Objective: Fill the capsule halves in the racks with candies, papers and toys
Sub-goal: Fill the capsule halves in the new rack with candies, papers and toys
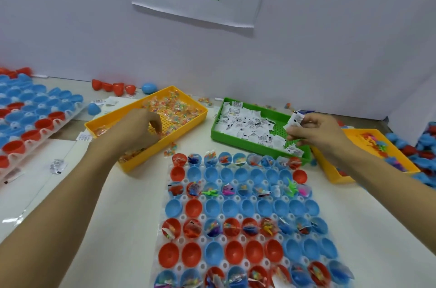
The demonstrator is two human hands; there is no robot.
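Rack near edge cropped | left hand fingertips hidden in candy tray

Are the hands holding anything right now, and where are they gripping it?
The right hand pinches a few small white papers by their lower edges, above the green tray. The left hand reaches into the yellow candy tray; its hold cannot be told.

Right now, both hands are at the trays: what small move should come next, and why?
Probably the right hand carries its pinched papers from the green tray to the rack and drops one into an empty capsule half in the second row. That row looks unfilled, while the left hand is curled in the yellow candy tray.
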